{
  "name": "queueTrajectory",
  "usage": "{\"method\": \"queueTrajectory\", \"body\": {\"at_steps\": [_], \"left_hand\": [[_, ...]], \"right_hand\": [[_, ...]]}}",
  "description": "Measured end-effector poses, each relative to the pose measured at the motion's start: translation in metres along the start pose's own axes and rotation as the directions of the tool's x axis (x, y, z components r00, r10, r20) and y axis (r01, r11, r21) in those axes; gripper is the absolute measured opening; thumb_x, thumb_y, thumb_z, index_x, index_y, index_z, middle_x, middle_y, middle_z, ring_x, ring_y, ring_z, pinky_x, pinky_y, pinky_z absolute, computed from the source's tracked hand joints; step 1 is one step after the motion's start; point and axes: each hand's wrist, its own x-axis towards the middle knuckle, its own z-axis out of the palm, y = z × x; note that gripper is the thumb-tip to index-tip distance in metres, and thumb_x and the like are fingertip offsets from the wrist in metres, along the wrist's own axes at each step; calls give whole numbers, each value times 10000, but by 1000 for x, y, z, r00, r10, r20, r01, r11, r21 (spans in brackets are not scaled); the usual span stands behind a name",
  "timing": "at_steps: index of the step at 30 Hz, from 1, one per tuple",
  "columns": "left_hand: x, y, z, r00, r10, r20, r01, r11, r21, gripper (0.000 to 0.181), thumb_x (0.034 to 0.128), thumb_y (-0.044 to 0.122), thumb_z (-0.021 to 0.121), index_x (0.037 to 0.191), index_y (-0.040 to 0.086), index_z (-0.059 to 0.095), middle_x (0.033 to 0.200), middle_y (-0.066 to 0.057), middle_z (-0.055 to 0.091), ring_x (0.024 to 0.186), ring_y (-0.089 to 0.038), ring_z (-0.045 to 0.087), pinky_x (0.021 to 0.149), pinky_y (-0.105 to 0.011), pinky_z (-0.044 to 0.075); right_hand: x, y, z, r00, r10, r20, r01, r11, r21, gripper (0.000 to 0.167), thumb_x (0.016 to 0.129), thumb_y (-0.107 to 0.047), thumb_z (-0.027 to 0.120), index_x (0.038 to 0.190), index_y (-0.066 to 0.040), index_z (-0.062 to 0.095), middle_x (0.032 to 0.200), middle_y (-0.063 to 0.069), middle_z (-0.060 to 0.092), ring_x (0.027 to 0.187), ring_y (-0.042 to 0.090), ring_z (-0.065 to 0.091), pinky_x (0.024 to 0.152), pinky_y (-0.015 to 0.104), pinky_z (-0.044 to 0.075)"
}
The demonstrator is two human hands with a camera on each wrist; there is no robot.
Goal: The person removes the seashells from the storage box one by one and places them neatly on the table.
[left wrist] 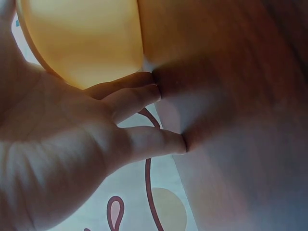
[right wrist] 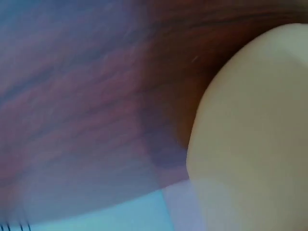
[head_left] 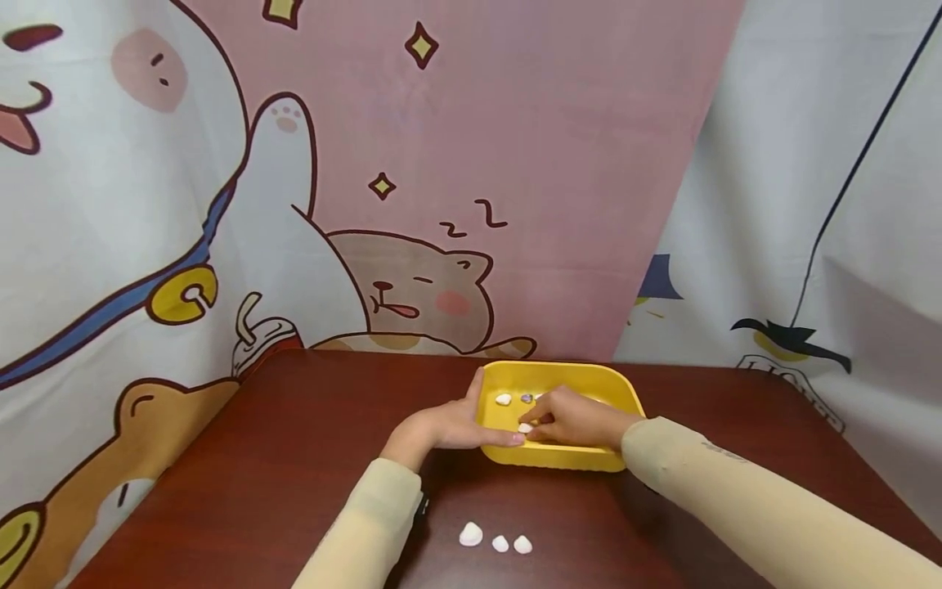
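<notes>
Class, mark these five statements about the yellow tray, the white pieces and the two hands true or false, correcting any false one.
1. The left hand touches the yellow tray. True.
2. The right hand is outside the tray. False: it reaches inside.
3. Three white pieces lie on the table outside the tray. True.
4. Those three are all the same size. False: the leftmost in the head view is the largest.
5. They lie on the tray's far side from the person. False: they lie on its near side.

Bright, even head view; dimmer, softly blurred wrist views.
</notes>
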Motion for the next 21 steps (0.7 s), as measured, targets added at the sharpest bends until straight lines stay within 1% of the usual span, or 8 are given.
{"method": "queueTrajectory", "body": {"at_steps": [5, 7, 9, 12, 14, 16, 20, 21], "left_hand": [[-1, 1, -1, 1000, 9, 9, -9, 1000, -4, 1365, 829, 665, 807, 1697, 213, -145, 1465, -197, 573, 1233, -254, 600, 1125, -479, 463], [-1, 0, -1, 1000, 21, 13, -21, 1000, -6, 1363, 827, 663, 812, 1694, 224, -143, 1467, -194, 566, 1228, -251, 601, 1115, -476, 468], [-1, 0, 0, 999, 29, 14, -29, 1000, -6, 1356, 824, 669, 813, 1691, 239, -137, 1485, -196, 551, 1244, -257, 601, 1121, -483, 468], [-1, -1, -1, 999, 32, 12, -31, 999, -9, 1347, 825, 671, 812, 1689, 253, -134, 1522, -201, 520, 1288, -274, 591, 1150, -502, 454], [-1, -1, -2, 999, 34, 9, -34, 999, -16, 1337, 829, 660, 814, 1689, 257, -127, 1524, -205, 513, 1301, -284, 586, 1166, -517, 442], [-1, -1, -2, 999, 38, 13, -38, 999, -26, 1332, 833, 644, 819, 1689, 254, -123, 1498, -199, 523, 1288, -277, 586, 1169, -520, 439], [0, 0, -1, 998, 56, 20, -55, 997, -49, 1287, 843, 600, 833, 1681, 240, -76, 1309, -167, 604, 1159, -251, 613, 1126, -492, 456], [0, 0, -2, 998, 62, 23, -60, 996, -58, 1271, 846, 586, 837, 1676, 235, -60, 1256, -157, 619, 1124, -246, 619, 1111, -485, 459]], "right_hand": [[-1, -9, -11, 992, 113, -54, -102, 979, 178, 194, 924, -145, 832, 1110, -94, 809, 719, -54, 499, 642, 72, 440, 601, 216, 382], [-5, -15, -20, 986, 144, -84, -123, 969, 213, 209, 919, -153, 838, 1114, -84, 806, 762, -51, 559, 664, 83, 456, 613, 217, 401], [-10, -23, -31, 976, 194, -103, -164, 955, 246, 227, 918, -174, 843, 1125, -89, 807, 769, -18, 559, 661, 111, 440, 614, 236, 400], [-19, -35, -44, 959, 253, -127, -214, 941, 261, 266, 919, -242, 851, 1150, -118, 809, 890, -11, 691, 721, 127, 511, 672, 251, 453], [-28, -45, -49, 948, 289, -136, -243, 928, 281, 285, 915, -270, 855, 1158, -129, 805, 873, -2, 668, 709, 144, 497, 661, 269, 442], [-39, -54, -48, 943, 291, -160, -239, 929, 281, 295, 901, -279, 868, 1146, -128, 806, 844, -24, 662, 698, 133, 499, 642, 260, 439], [-63, -75, -34, 948, 259, -185, -196, 933, 302, 259, 873, -240, 889, 1080, -109, 804, 654, -38, 394, 595, 97, 363, 548, 235, 328], [-68, -79, -28, 953, 249, -172, -185, 929, 320, 252, 870, -232, 892, 1069, -107, 801, 645, -44, 381, 585, 85, 358, 539, 226, 318]]}}
